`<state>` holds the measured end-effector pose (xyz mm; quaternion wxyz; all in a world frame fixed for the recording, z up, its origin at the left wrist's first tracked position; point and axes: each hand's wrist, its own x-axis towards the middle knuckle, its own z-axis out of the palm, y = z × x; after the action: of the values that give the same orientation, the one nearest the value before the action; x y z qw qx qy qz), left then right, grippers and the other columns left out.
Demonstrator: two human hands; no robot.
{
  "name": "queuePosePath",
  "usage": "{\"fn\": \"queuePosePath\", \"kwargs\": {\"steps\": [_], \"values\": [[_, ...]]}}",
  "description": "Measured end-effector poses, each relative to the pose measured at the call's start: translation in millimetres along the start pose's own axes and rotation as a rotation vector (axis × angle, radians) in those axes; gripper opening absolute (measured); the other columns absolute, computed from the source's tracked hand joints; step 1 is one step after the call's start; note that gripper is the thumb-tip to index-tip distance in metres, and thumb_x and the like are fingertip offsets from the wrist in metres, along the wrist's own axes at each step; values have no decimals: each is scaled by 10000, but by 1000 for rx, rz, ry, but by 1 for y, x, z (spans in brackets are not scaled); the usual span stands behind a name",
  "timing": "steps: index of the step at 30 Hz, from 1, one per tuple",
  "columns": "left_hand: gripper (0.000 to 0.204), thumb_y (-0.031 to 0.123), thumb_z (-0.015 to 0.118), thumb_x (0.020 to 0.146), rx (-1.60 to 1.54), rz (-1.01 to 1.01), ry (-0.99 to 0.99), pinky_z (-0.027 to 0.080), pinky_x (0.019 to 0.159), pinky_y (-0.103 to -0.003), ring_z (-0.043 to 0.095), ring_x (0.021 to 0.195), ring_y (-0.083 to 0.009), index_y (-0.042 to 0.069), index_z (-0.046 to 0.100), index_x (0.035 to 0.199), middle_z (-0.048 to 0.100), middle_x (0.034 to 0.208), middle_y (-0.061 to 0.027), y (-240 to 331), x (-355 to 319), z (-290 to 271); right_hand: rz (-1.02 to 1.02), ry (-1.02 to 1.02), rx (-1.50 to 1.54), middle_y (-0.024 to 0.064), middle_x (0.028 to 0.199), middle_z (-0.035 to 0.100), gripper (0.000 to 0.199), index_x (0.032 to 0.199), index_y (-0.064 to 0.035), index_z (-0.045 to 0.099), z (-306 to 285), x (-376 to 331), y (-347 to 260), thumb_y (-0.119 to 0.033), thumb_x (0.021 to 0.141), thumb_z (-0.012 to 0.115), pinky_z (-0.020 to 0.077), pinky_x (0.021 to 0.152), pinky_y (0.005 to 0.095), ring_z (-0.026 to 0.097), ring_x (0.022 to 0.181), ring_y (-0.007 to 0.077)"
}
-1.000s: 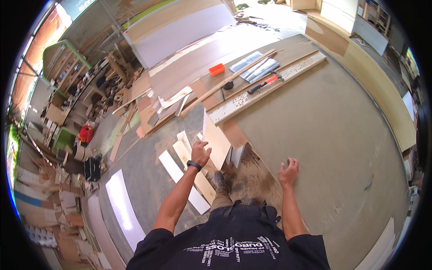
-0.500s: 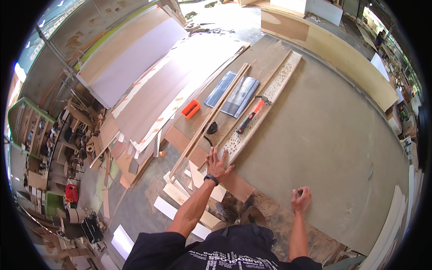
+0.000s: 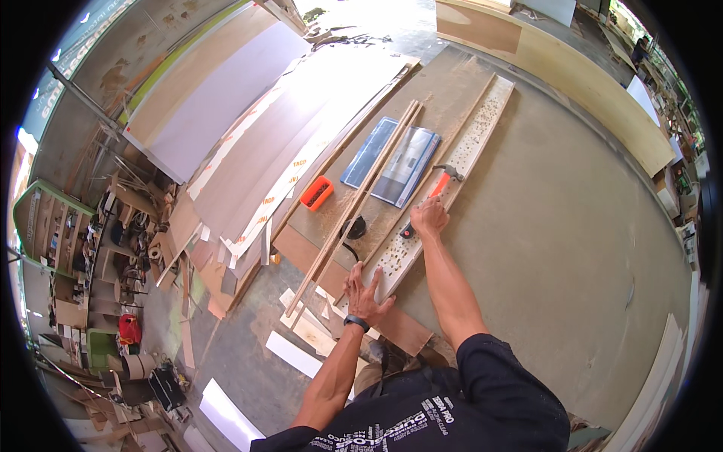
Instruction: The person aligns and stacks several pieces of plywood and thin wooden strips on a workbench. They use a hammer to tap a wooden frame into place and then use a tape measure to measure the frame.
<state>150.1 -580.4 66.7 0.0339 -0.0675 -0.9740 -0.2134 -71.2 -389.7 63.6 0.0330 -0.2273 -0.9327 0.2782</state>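
A long pale plank (image 3: 476, 134) speckled with small dark marks lies on a big grey sheet (image 3: 557, 226) on the floor. My left hand (image 3: 364, 291) rests flat on the plank's near end, fingers spread, a black band on the wrist. My right hand (image 3: 429, 218) reaches further along the plank and is closed around the handle of a hammer (image 3: 443, 181) with a red-orange shaft; its black grip end sticks out below my fist. Two thin wooden strips (image 3: 363, 202) run alongside, left of the plank.
A blue and grey panel (image 3: 392, 160), a small orange box (image 3: 316, 193) and a round black object (image 3: 352, 226) lie left of the plank. Large boards (image 3: 226, 113) lean at the left, offcuts (image 3: 301, 333) litter the floor near me, and a long plywood panel (image 3: 580, 90) stands at the back right.
The view has moved forward over the plank. My right hand went from the bare sheet up to the hammer and closed on it. My left hand settled flat on the plank's end.
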Motion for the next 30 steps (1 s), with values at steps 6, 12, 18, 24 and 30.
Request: {"fn": "queuePosePath", "kwargs": {"steps": [6, 12, 18, 24, 30], "values": [[917, 475, 789, 664, -8, -46, -2, 170, 1143, -579, 216, 1446, -411, 210, 481, 1486, 205, 1567, -242, -5, -7, 0, 260, -173, 289, 272, 999, 696, 442, 1082, 67, 593, -35, 17, -8, -239, 764, 620, 535, 911, 461, 686, 1008, 418], [1065, 514, 791, 631, -34, -112, 34, 165, 1145, -595, 213, 1450, -420, 193, 361, 1551, 188, 1566, -259, -7, -5, 4, -46, -133, 666, 176, 728, 682, 177, 962, -28, 572, -68, -90, 68, -191, 910, 529, 509, 691, 516, 682, 742, 408], [1132, 565, 800, 595, 46, -247, -42, 224, 1103, -586, 296, 1362, -441, 186, 345, 1560, 299, 1460, -267, 1, -8, -1, 23, -355, 216, 165, 618, 595, 474, 764, 4, 647, -115, -289, 162, -460, 805, 738, 456, 563, 426, 569, 547, 254], [1116, 569, 809, 625, 65, -213, -63, 253, 1071, -585, 319, 1325, -426, 181, 335, 1558, 355, 1375, -247, 7, -10, -4, 256, -165, 194, 241, 776, 671, 594, 827, -15, 682, -56, -356, 189, -607, 780, 715, 495, 667, 504, 675, 778, 425], [1122, 570, 807, 662, 94, -133, -137, 269, 1052, -586, 300, 1334, -431, 162, 292, 1570, 326, 1400, -257, -1, -14, -15, 281, 83, 568, 79, 621, 623, 503, 742, 15, 658, -32, -362, 153, -442, 728, 869, 469, 559, 374, 584, 558, 202]]}}
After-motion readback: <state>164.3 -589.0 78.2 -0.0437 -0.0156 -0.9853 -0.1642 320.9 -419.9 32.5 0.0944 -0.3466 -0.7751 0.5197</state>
